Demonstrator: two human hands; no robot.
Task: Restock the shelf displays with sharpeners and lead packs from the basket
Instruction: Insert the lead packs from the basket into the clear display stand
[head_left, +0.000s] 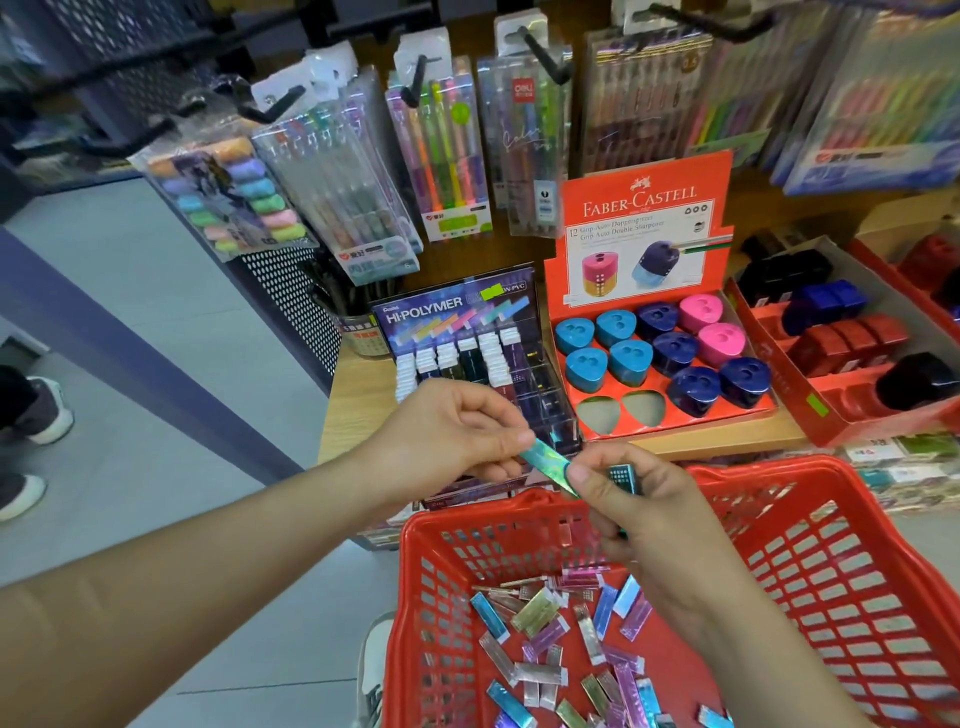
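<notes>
My left hand (457, 431) pinches one end of a teal lead pack (548, 460) above the red basket (852, 525). My right hand (639, 499) pinches the pack's other end and also grips more teal packs (623, 475) in its curled fingers. Several shiny lead packs (561, 649) in teal, pink, gold and silver lie loose on the basket floor. Behind my hands stands the dark Hi-Polymer lead display (467, 338) with rows of packs and free slots at its right. The red Faber-Castell sharpener tray (670, 415) holds blue, navy and pink sharpeners, with two front holes bare.
Another red tray (810, 410) with navy, red and black sharpeners stands at the right. Pen packs (447, 156) hang on hooks above the wooden shelf (353, 395). A person's shoes (36, 410) show on the floor at the far left.
</notes>
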